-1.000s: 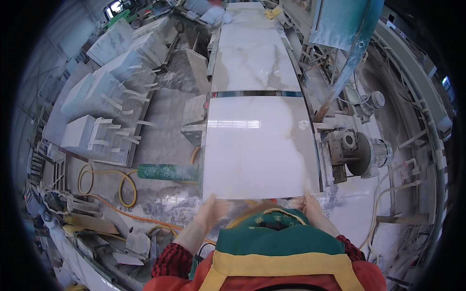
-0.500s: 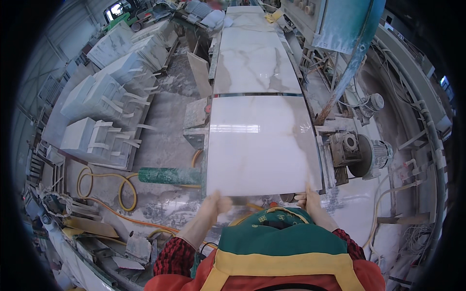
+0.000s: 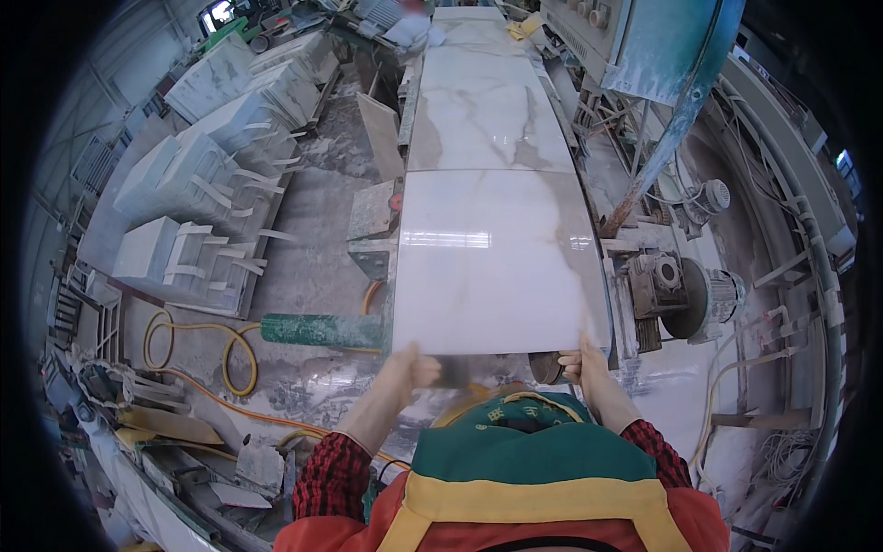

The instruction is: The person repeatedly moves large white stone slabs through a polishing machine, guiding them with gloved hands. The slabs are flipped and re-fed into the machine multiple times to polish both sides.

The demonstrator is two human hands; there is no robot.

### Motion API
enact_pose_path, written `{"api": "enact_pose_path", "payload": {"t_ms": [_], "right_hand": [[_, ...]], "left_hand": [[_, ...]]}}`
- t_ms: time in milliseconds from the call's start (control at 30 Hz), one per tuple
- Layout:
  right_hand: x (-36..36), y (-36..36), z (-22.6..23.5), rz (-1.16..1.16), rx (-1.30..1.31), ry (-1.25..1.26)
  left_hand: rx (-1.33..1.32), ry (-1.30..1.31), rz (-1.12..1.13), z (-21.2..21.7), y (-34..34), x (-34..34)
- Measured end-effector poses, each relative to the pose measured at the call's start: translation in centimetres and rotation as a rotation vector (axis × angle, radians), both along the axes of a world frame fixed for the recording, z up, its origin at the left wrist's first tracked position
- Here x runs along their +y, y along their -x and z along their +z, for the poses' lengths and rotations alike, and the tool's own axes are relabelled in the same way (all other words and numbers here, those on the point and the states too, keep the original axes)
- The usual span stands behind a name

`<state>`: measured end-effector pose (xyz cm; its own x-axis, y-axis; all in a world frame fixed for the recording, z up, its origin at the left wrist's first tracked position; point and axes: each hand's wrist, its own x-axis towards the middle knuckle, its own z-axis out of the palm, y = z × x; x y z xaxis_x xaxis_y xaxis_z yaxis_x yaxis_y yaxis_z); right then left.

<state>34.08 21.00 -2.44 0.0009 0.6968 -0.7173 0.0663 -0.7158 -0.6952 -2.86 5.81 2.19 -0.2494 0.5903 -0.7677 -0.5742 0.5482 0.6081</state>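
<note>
A polished white marble slab (image 3: 487, 285) with a grey-beige band down its right side lies flat on the conveyor in front of me. My left hand (image 3: 410, 368) is at its near left corner, thumb up against the edge and fingers curled in. At the near right corner, my right hand (image 3: 587, 364) grips likewise, its thumb on the slab's edge and the fingers bent below. Just beyond, a second veined marble slab (image 3: 478, 110) lies end to end with the first, only a thin seam between them.
Strapped stacks of white slabs (image 3: 147, 248) stand on the left. A green roller (image 3: 317, 331) juts from the conveyor's left side, near a yellow hose (image 3: 241, 363) looped on the floor. To the right are a motor (image 3: 708, 299) and a blue-green machine housing (image 3: 662, 55).
Both hands have moved forward with the near slab. The dark gap between the two slabs has narrowed to a thin line, and more of a round wheel shows under the near edge.
</note>
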Motion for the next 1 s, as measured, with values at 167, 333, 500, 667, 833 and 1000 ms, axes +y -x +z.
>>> {"api": "enact_pose_path", "payload": {"t_ms": [167,333,500,667,833,1000], "right_hand": [[0.9,0.1,0.0,0.047,-0.014,0.023],[1.9,-0.1,-0.4,0.066,-0.027,0.075],[2.3,-0.3,-0.3,0.096,-0.006,0.071],[2.3,-0.1,0.8,0.128,-0.015,0.030],[3.6,-1.6,0.9,0.324,-0.069,-0.052],[4.9,-1.4,-1.1,0.386,-0.065,0.045]], "left_hand": [[-0.030,-0.009,-0.001,-1.4,1.1,0.5],[-0.015,0.030,-0.004,-0.9,1.2,1.3],[0.032,0.068,-0.014,-0.6,1.0,1.8],[0.101,0.090,-0.054,-0.5,0.5,2.1],[0.128,-0.010,-0.154,-3.4,2.3,1.4],[0.215,-0.188,-0.119,-0.5,3.3,-7.0]]}}
